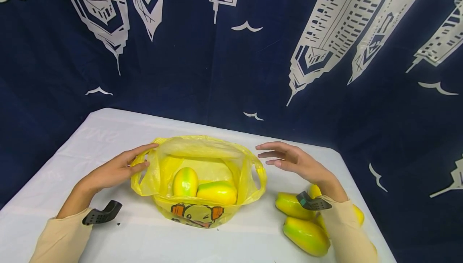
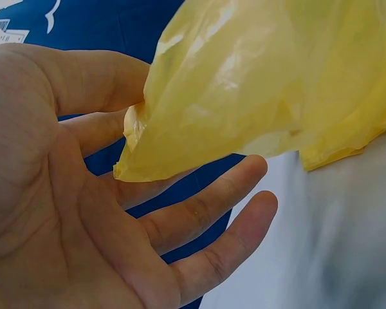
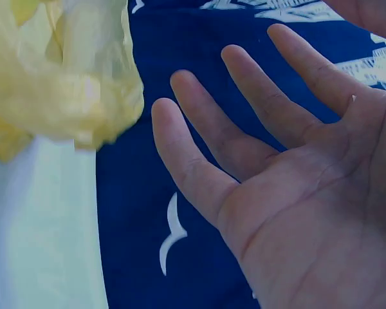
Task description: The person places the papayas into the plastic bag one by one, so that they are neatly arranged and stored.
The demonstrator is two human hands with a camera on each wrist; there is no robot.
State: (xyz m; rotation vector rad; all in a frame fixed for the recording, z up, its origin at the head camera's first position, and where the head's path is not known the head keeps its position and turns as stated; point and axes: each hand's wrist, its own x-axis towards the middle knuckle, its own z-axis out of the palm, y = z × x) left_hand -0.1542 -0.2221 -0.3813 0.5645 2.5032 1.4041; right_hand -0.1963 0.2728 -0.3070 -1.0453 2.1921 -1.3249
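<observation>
A yellow plastic bag [image 1: 197, 213] with a cartoon face on its front stands with its mouth wide apart. Two glossy yellow-green, mango-shaped fruits lie inside, one upright fruit [image 1: 185, 182] and one on its side [image 1: 218, 192]. My left hand [image 1: 115, 169] touches the bag's left handle, its fingers fairly straight and spread. In the left wrist view, the handle plastic [image 2: 212, 109] covers the tips of the thumb and some fingers. Apart from the right handle [image 1: 261, 176], my right hand [image 1: 294, 158] hovers with nothing in it, palm toward the bag and fingers spread.
Several more yellow-green fruits [image 1: 306, 235] are piled at the right of the white-covered table [image 1: 249, 239], partly hidden under my right forearm. Behind the table hangs a dark blue cloth [image 1: 202, 70] printed with white buildings and birds.
</observation>
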